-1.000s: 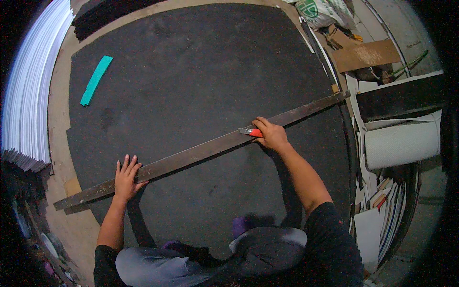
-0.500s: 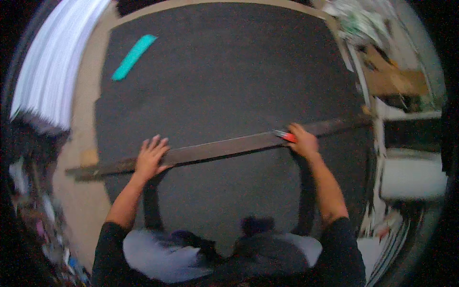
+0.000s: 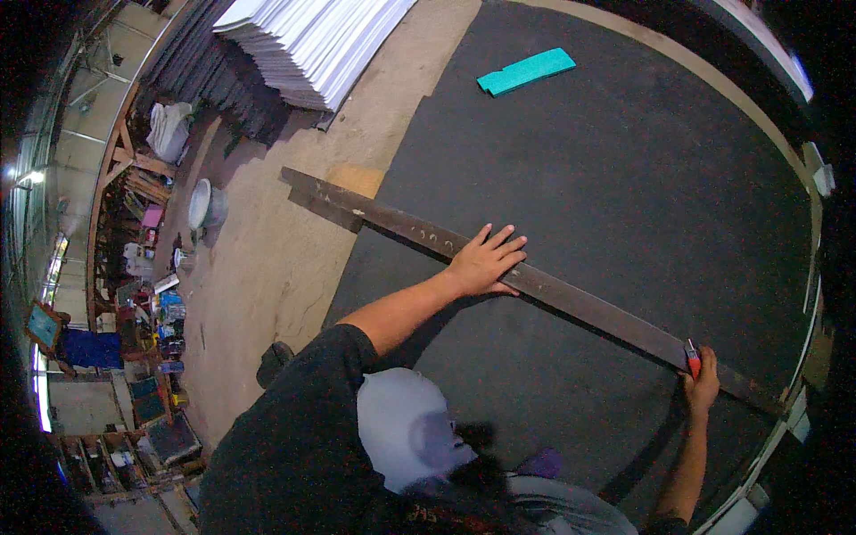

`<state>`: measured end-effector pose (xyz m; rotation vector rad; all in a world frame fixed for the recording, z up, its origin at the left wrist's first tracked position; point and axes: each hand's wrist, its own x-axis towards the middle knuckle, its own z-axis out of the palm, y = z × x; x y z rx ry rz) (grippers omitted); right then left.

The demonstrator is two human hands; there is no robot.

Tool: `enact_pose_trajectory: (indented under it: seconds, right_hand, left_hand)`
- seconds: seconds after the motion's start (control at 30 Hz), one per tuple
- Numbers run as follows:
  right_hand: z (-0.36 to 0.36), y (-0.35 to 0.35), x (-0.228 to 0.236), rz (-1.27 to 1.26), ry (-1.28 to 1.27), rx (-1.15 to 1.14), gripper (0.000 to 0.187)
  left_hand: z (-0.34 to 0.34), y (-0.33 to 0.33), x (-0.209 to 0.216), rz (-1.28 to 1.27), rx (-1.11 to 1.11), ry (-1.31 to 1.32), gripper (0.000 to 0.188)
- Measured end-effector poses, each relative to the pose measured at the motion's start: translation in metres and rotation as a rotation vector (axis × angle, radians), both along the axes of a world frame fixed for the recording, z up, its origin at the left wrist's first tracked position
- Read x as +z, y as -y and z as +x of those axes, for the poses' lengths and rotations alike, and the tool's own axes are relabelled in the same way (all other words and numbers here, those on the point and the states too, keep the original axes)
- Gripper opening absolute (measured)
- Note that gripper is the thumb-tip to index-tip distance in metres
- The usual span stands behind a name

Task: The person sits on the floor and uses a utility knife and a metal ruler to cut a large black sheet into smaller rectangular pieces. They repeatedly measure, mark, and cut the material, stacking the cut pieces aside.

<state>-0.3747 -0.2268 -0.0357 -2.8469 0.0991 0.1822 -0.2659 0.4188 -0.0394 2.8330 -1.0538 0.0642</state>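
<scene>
A long, dark, flat straightedge bar (image 3: 593, 308) lies across a large black sheet (image 3: 642, 178), its left end jutting past the sheet's edge over the floor. My left hand (image 3: 486, 266) rests on the bar near its middle, palm down with fingers spread. Farther right along the bar, my right hand (image 3: 703, 388) is closed around a red utility knife (image 3: 693, 358). The knife's metal tip points away from me, over the bar. My knees are on or close to the sheet, below the bar.
A teal strip (image 3: 528, 72) lies on the far part of the sheet. White sheets (image 3: 312, 49) are stacked beyond the tan floor (image 3: 259, 294), beside a pile of dark sheets (image 3: 209, 71). A round basin (image 3: 203, 205) and cluttered shelves stand at left.
My view has swung toward the left, so the bar now slants down to the right and the shelves show. Both hands stay at the bar, the knife still in the right.
</scene>
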Motion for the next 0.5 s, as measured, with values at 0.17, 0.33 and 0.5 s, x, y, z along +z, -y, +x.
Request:
enact_pose_trajectory:
  seconds: [0.17,0.33,0.5]
  right_hand:
    - [0.002,0.010,-0.007,-0.014,0.040,0.036,0.083]
    - [0.004,0.019,-0.009,-0.055,0.087,0.066,0.082]
    - [0.004,0.021,-0.006,-0.060,0.084,0.046,0.082]
  left_hand:
    - [0.006,0.000,-0.004,-0.043,-0.023,0.001,0.075]
    - [0.013,0.003,-0.001,-0.080,-0.047,0.046,0.075]
    - [0.015,0.007,0.005,-0.098,-0.040,0.017,0.074]
